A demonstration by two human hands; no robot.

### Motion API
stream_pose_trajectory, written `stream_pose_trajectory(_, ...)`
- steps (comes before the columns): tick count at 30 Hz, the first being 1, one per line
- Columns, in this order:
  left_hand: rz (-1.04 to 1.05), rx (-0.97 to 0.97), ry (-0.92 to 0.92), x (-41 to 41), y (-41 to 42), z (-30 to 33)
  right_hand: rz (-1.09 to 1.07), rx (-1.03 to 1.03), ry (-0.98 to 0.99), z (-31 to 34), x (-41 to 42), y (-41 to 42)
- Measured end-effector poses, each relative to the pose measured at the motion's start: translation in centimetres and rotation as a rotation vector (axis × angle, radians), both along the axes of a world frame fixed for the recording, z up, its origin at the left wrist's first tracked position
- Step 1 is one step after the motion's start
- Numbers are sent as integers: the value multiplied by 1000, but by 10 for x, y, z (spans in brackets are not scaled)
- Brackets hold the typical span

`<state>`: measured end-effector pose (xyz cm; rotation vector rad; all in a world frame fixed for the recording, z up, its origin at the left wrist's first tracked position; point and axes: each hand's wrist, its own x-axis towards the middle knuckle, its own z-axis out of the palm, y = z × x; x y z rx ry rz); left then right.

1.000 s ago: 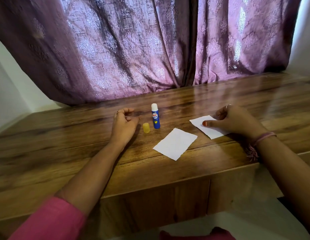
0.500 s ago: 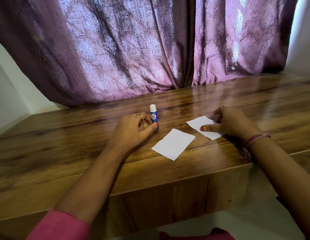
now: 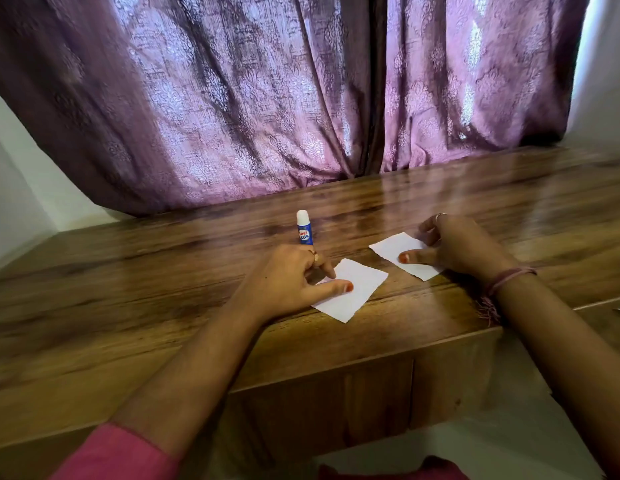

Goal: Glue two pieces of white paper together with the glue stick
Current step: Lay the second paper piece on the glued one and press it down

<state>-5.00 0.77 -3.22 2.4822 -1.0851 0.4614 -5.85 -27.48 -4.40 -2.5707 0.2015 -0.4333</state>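
Near paper (image 3: 351, 289) is pinned by L hand (image 3: 294, 282), thumb and finger pressed on it; far paper (image 3: 402, 251) likewise by R hand (image 3: 464, 245). Nothing is gripped. Glue stick (image 3: 304, 232) should be taken next w/ one sheet kept flat.

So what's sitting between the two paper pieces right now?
Nothing: in the head view only bare wooden table separates the nearer paper from the farther paper. The glue stick stands off to the left.
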Motion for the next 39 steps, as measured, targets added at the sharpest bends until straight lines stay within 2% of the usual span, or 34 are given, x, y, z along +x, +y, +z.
stream_pose_trajectory(11, -1, 105, 35, 0, 0, -2, -36, -146, -40, 1, -6, 3)
stream_pose_trajectory(22, -103, 152, 128, 8, 2, 0, -110, -269, -75, -1, -4, 1)
stream_pose_trajectory(30, -162, 123, 163, 14, 5, -6, -69, -159, -62, 1, -5, 2)
stream_pose_trajectory(36, -182, -58, 217, 17, 11, -2, -57, 34, -11, 4, -8, -1)
stream_pose_trajectory(39, -176, -72, 245, 16, 13, -1, -44, 152, 23, 5, -8, -3)
